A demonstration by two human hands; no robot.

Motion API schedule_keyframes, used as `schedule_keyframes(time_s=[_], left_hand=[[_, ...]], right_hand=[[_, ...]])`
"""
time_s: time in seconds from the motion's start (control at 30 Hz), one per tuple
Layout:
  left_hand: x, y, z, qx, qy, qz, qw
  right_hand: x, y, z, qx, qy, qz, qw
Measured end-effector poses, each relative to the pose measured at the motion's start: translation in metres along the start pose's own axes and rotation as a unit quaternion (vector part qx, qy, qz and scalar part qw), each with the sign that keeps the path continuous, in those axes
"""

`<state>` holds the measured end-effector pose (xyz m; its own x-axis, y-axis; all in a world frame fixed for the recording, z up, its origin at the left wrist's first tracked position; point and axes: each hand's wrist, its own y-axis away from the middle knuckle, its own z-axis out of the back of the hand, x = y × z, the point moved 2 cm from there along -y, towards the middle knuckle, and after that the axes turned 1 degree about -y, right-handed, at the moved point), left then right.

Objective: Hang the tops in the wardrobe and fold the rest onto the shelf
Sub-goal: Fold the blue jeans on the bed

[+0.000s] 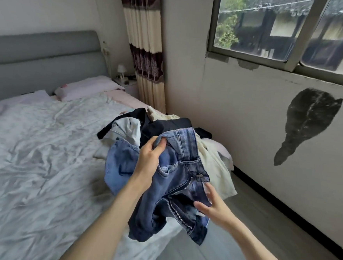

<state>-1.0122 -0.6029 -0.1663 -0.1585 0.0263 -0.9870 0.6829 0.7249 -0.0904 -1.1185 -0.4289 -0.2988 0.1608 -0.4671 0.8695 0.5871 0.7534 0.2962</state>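
A pair of dark blue jeans (181, 171) hangs in the air in front of me, zipper open and waistband up. My left hand (150, 158) grips the waistband at its upper left corner. My right hand (212, 203) has straight fingers touching the denim beside the open zipper. Behind the jeans a heap of clothes (167, 125) lies on the right edge of the bed: black garments, a light blue denim piece (117, 162), a pale grey top (126, 130) and a cream garment (214, 165).
The bed (43, 151) with a rumpled white cover fills the left, with pillows (84, 89) and a grey headboard. A narrow strip of grey floor (251, 226) runs between bed and window wall. A curtain (145, 57) and a small nightstand stand in the corner.
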Motion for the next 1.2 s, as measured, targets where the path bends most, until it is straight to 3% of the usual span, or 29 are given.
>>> schedule_keyframes(time_s=[0.1,0.17,0.23,0.3,0.4,0.5,0.67,0.77,0.87,1.0,1.13,1.2], left_hand=[[-0.028,0.022,0.004,0.015,0.044,-0.028,0.999],[-0.044,0.038,0.015,0.024,0.079,-0.033,0.996],[-0.057,0.055,0.032,0.024,0.112,-0.034,0.993],[-0.064,0.078,0.058,0.025,0.127,-0.023,0.991],[-0.063,0.103,0.091,0.022,0.106,-0.005,0.994],[-0.062,0.128,0.112,0.039,0.031,-0.016,0.999],[-0.088,0.153,0.078,0.151,-0.088,-0.096,0.980],[-0.122,0.161,0.035,0.201,-0.143,-0.168,0.954],[-0.159,0.165,-0.007,0.214,-0.109,-0.201,0.950],[-0.192,0.169,-0.047,0.247,-0.081,-0.223,0.940],[-0.192,0.176,-0.064,0.357,-0.072,-0.149,0.919],[-0.185,0.182,-0.071,0.417,-0.098,-0.132,0.894]], right_hand=[[-0.007,0.023,-0.002,-0.049,0.072,-0.010,0.996],[-0.012,0.036,-0.008,-0.085,0.046,-0.039,0.995],[-0.017,0.050,-0.022,-0.115,-0.084,-0.088,0.986],[-0.012,0.069,-0.048,-0.136,-0.260,-0.131,0.947],[-0.002,0.088,-0.070,-0.219,-0.356,-0.134,0.899],[0.015,0.113,-0.058,-0.330,-0.369,-0.091,0.864],[0.066,0.171,0.033,-0.498,-0.318,0.002,0.806],[0.102,0.213,0.089,-0.536,-0.318,0.080,0.778],[0.130,0.260,0.133,-0.560,-0.292,0.151,0.761],[0.162,0.313,0.178,-0.549,-0.259,0.208,0.767],[0.159,0.349,0.197,-0.460,-0.216,0.209,0.836],[0.146,0.361,0.198,-0.392,-0.204,0.204,0.874]])
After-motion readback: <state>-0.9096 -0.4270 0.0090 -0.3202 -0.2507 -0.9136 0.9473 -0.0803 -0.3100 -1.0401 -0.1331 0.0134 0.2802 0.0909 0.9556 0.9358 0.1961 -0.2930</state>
